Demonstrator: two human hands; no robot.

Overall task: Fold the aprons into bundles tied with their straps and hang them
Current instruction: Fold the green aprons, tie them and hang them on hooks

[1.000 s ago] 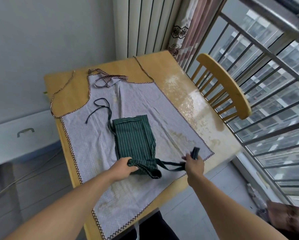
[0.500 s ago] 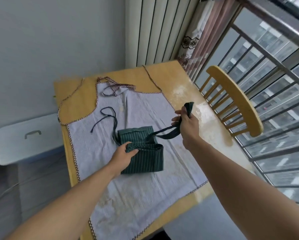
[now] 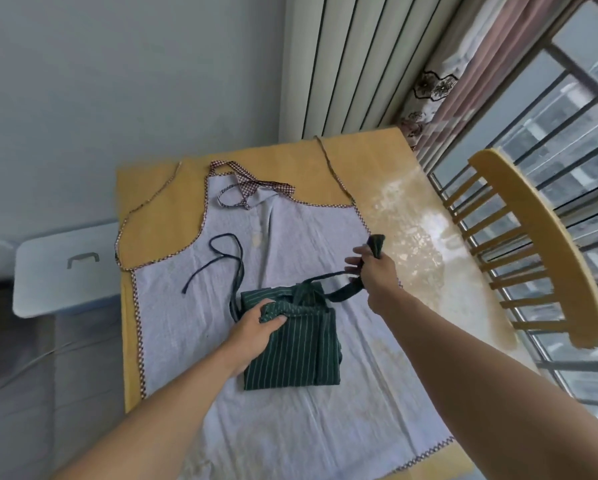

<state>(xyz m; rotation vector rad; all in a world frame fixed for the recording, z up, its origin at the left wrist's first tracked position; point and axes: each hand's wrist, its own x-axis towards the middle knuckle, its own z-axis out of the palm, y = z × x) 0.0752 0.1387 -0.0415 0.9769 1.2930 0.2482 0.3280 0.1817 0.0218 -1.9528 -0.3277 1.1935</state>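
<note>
Two hands: both engaged.
Left hand (image 3: pixel 256 323): green apron (image 3: pixel 294 344) fold gripped.
Right hand (image 3: pixel 373 271): dark strap (image 3: pixel 342 293) clenched, pulled taut.

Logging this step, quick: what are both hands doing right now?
Left hand: grips the green apron.
Right hand: grips its strap.

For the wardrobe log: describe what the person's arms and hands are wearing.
Nothing is worn. The left hand and right hand are bare, with no gloves, rings, watch or bracelet showing. Both forearms are uncovered as far as the frame's lower edge; no sleeve or cuff is in view.
</note>
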